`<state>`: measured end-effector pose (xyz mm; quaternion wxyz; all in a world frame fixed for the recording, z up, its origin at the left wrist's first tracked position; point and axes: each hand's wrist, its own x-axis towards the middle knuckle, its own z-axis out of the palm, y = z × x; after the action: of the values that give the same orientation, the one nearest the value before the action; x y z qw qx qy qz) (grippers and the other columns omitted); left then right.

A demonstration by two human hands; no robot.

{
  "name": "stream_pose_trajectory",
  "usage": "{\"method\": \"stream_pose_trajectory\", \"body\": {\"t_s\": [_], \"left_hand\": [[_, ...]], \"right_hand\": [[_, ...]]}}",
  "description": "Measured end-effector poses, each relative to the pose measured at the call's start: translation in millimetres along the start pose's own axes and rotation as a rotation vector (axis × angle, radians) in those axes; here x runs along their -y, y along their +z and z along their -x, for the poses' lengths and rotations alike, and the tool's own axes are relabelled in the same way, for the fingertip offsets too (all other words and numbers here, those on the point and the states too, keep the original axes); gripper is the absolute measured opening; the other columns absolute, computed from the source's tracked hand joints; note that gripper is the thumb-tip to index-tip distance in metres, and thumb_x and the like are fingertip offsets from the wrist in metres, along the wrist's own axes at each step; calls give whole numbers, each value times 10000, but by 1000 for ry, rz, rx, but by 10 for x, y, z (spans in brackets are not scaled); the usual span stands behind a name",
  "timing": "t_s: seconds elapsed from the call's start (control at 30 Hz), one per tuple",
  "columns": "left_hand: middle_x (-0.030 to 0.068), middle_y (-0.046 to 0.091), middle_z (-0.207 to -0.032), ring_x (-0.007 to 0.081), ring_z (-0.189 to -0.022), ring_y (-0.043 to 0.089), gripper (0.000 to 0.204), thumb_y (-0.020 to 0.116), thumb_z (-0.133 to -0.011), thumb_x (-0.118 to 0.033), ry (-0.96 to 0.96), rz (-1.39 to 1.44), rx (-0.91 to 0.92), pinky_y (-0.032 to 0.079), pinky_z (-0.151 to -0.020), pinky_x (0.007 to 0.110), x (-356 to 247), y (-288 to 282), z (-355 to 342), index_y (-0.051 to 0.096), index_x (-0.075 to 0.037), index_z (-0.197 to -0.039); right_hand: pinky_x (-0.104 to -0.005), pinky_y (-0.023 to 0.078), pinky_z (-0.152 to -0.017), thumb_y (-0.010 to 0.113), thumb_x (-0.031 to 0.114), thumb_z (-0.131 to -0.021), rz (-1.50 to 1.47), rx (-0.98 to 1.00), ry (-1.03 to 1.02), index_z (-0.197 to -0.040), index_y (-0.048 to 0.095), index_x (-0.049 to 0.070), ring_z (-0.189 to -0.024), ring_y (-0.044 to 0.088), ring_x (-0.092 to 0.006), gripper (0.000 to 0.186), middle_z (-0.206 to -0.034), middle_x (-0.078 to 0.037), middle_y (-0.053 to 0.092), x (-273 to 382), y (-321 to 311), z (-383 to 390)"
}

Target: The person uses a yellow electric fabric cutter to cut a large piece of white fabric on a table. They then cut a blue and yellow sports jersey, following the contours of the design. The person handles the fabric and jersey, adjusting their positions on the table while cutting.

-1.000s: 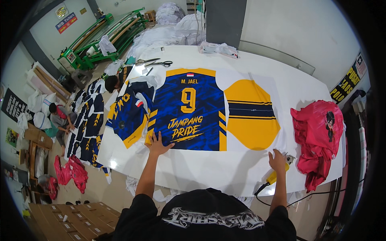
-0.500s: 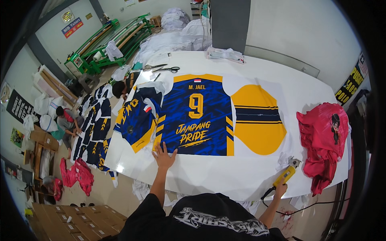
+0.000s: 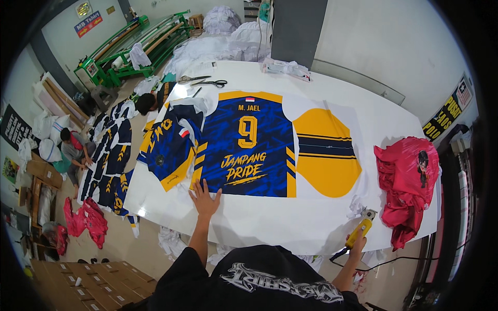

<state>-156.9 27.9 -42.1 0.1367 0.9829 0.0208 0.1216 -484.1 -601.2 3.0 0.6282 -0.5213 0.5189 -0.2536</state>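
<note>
A blue jersey back panel (image 3: 249,142) with yellow trim and a large numeral lies flat on the white table (image 3: 290,223). At its lower left corner my left hand (image 3: 206,202) rests palm down, fingers spread, fingertips at the panel's edge. My right hand (image 3: 357,242) grips a yellow electric rotary cutter (image 3: 361,230) by its body, near the table's front edge. The cutter's metal head points away from me, beside a crumpled white scrap (image 3: 356,206). To the panel's right lies a yellow sleeve-shaped piece (image 3: 329,173) with dark stripes on white fabric.
Blue-and-yellow cut pieces (image 3: 168,150) overlap at left. A pink garment heap (image 3: 407,181) sits at right. Scissors (image 3: 211,83) lie at the far left. The cutter's black cord (image 3: 394,262) trails rightward. Two people work at left, one (image 3: 76,147) beside pieces on the floor.
The whole view has shifted a little, so everything appears slightly farther left and higher. Both hands keep nearly the same places, and the cutter stays in my right hand.
</note>
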Motion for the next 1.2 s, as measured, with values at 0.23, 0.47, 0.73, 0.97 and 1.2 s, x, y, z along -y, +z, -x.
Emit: {"method": "stream_pose_trajectory", "body": {"t_s": [0.23, 0.47, 0.73, 0.97, 1.2], "left_hand": [[247, 356, -1670, 413, -1575, 282, 873, 586, -971, -632, 21, -26, -43, 121, -1243, 685, 34, -123, 37, 425, -45, -1596], [244, 398, -1646, 414, -1560, 313, 846, 598, -975, -607, 35, -25, -76, 144, -1236, 683, 32, -149, 6, 449, -35, -1580], [233, 395, -1653, 403, -1561, 314, 839, 616, -964, -609, 24, -14, -56, 146, -1241, 673, 51, -119, 15, 468, -50, -1572], [182, 358, -1685, 358, -1579, 293, 834, 587, -981, -627, 0, -74, -5, 155, -1247, 654, 57, -83, 18, 445, -72, -1589], [182, 384, -1674, 359, -1569, 316, 816, 580, -986, -629, 19, -92, -28, 165, -1240, 656, 21, -83, -19, 488, -57, -1561]], "right_hand": [[-392, 617, -535, 695, 295, -983, -2, 120, -132, -1250, 439, 41, -745, 742, -290, 449, -958, -147, 626, 50, 375, 1283], [-437, 593, -674, 766, 235, -899, 695, 325, -174, -1194, 461, -15, -746, 732, -300, 493, -905, -216, 700, 233, 907, 1934], [-535, 551, -837, 777, 229, -887, 1034, 376, -325, -1267, 447, -35, -999, 686, -528, 568, -1055, -346, 682, 126, 1280, 2447], [-572, 532, -907, 709, 249, -925, 1103, 397, -331, -1391, 395, -51, -1073, 649, -548, 637, -1154, -364, 649, 116, 1605, 2418], [-574, 534, -893, 693, 269, -924, 1108, 446, -326, -1422, 360, -44, -1044, 657, -535, 676, -1141, -355, 646, 212, 1935, 2136]]}}
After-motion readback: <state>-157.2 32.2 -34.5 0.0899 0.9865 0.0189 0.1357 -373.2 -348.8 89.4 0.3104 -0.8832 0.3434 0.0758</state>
